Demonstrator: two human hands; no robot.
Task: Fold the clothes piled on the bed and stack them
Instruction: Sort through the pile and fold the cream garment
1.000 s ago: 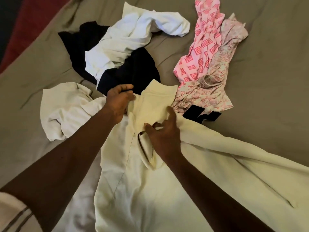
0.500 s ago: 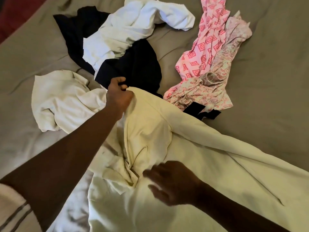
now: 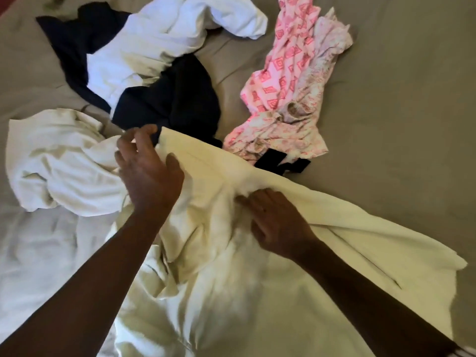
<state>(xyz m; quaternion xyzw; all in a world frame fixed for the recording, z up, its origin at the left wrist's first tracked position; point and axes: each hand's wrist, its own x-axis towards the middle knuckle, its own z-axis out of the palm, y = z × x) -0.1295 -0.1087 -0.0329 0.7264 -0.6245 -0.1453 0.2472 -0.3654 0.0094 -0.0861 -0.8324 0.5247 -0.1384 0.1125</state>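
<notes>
Head view, one lot of laundry on a grey-brown bed sheet (image 3: 399, 124). Item in hand: cream garment (image 3: 257, 292), large, rumpled, spread across the near half of the bed, its far edge just beside a dark navy garment (image 3: 175, 104). Other items unfolded: white shirt (image 3: 154, 47) lying over the navy one; crumpled white cloth (image 3: 59, 161) at left; pink patterned garment (image 3: 288, 81) at right, with a small black piece (image 3: 280, 163) at its near end. No folded stack visible.

Step in hand, as judged: flattening and squaring the cream garment before the first fold. Done well, it wants the bunched middle smoothed outward from centre to edges, seams aligned, and the far edge drawn clear of the navy garment so nothing is caught in the fold.

Left hand (image 3: 149, 176): fingers spread and loosely curved, resting at the far edge of the cream garment, thumb against the cloth; no firm pinch evident. Right hand (image 3: 278, 222): palm down, fingers together and pressed into the gathered cloth at the garment's middle; whether any fabric is pinched beneath cannot be told
</notes>
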